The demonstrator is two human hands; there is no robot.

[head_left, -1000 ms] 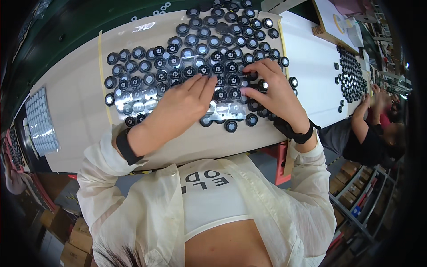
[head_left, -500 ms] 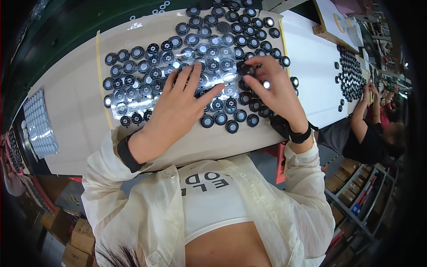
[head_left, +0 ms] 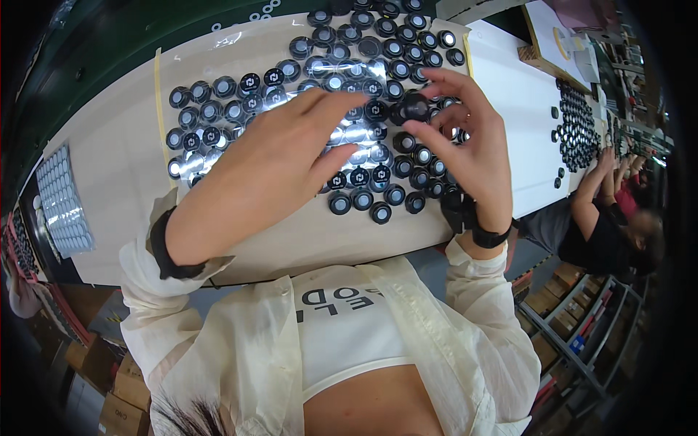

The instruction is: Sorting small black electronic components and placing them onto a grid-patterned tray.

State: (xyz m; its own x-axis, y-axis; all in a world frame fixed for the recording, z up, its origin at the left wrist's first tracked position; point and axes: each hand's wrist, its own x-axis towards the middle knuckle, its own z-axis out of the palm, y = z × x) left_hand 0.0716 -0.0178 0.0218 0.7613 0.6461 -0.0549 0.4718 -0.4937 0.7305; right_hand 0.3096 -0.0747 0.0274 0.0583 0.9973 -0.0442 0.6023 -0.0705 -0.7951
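Rows of black round knob-like parts with pale centres (head_left: 339,203) stand on the tan-covered table (head_left: 123,145). A clear glossy sheet (head_left: 234,134) lies over many of them, and some tops beneath it bear a white mark. My left hand (head_left: 273,145) hovers over the sheet with thumb and fingers apart and nothing visible in it; it hides several parts. At the right side of the group, my right hand (head_left: 472,138) is curled around a black round part (head_left: 416,107), slightly blurred, between thumb and fingers. More parts show beneath that hand.
A clear sheet of pale discs (head_left: 64,200) lies at the table's left end. Yellow tape strips (head_left: 161,116) mark the tan cover's sides. On the right, a white surface (head_left: 502,109) holds more black parts (head_left: 578,127), with another person (head_left: 603,225) beside it. Cardboard boxes (head_left: 123,407) stand lower left.
My left hand has lifted off the sheet, its fingers now bent toward the right hand. My right hand has shifted slightly right and its fingers have spread somewhat around the black part.
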